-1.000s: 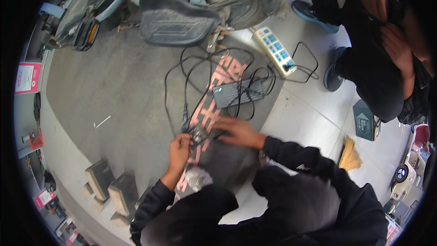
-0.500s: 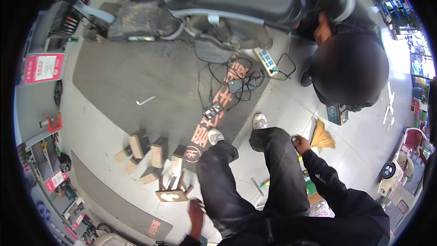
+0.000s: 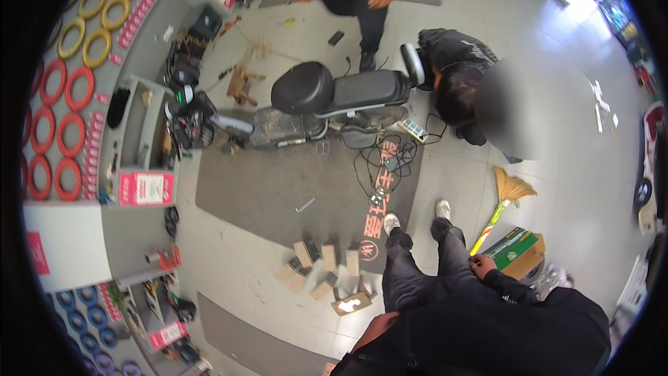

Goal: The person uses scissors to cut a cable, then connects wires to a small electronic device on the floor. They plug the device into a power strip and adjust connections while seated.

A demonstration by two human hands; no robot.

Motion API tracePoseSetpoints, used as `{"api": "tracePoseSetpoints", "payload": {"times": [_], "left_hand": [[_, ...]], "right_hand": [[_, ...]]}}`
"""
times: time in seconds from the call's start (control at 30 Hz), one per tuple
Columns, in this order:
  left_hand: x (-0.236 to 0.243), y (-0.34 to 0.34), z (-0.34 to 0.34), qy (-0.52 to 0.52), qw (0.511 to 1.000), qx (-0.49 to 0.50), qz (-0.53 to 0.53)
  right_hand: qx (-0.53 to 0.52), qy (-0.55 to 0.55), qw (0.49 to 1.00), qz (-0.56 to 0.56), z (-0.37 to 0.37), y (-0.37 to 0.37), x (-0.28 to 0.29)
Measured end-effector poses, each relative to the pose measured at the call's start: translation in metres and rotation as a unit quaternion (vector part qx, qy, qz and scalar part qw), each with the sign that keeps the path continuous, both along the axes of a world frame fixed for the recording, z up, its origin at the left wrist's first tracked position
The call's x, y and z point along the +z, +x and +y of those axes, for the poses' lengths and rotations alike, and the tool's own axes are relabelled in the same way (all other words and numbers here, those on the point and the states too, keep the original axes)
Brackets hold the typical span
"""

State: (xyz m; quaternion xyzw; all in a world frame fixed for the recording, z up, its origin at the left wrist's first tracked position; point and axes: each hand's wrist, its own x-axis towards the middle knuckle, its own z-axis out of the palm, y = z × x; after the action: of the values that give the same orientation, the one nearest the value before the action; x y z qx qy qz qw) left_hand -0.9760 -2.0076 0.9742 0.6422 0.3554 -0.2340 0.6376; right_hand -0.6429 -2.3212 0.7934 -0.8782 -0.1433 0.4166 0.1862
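My right hand [image 3: 481, 267] rests against my right thigh, its fingers curled in. Whatever it holds, if anything, is too small to make out. Just beyond it lies a broom [image 3: 513, 186] with straw bristles and a yellow handle, whose lower end comes close to my fingers. My left hand [image 3: 376, 328] hangs by my left hip, its fingers hidden from view. Near that hand stands a small wooden stool [image 3: 351, 303], with several box-like blocks [image 3: 329, 257] beyond it on the floor. Ahead, an electric scooter [image 3: 299, 90] stands by a dark mat.
A power strip [image 3: 413, 130] and tangled black cables [image 3: 390, 160] lie on the mat [image 3: 257, 188]. One person crouches by the scooter's rear; another person stands behind it. A green carton [image 3: 513, 251] is at my right. Shelves and hanging coloured rings [image 3: 68, 132] line the left.
My view has lifted and shows more of the room, including the standing person. My right hand has drawn back from the knee to the thigh. My left hand sits closer to my hip.
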Motion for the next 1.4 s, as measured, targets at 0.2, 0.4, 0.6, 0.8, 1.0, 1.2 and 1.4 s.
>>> {"api": "tracePoseSetpoints", "payload": {"times": [0.2,0.4,0.6,0.8,1.0,1.2,1.4], "left_hand": [[-0.056,0.042,0.006,-0.039,0.982,-0.16,-0.089],[0.012,0.132,-0.036,-0.011,0.946,-0.256,-0.197],[0.032,0.181,-0.086,0.018,0.915,-0.39,-0.104],[0.053,0.227,-0.136,0.19,0.822,-0.537,-0.007],[0.03,0.235,-0.157,0.307,0.705,-0.639,-0.012],[-0.022,0.219,-0.15,0.325,0.687,-0.645,-0.08],[-0.043,0.198,-0.148,0.34,0.676,-0.641,-0.128]], "right_hand": [[-0.008,-0.032,0.999,0.034,-0.037,-0.01,-0.04],[-0.172,0.087,0.971,0.143,-0.093,-0.013,-0.037],[-0.154,0.019,0.982,0.109,-0.18,-0.033,-0.053],[-0.2,0.059,0.97,0.128,-0.221,-0.04,-0.065],[-0.202,0.06,0.974,0.078,-0.232,-0.034,-0.093],[-0.217,0.066,0.97,0.09,-0.236,-0.033,-0.119],[-0.211,0.083,0.969,0.096,-0.239,-0.032,-0.134]]}}
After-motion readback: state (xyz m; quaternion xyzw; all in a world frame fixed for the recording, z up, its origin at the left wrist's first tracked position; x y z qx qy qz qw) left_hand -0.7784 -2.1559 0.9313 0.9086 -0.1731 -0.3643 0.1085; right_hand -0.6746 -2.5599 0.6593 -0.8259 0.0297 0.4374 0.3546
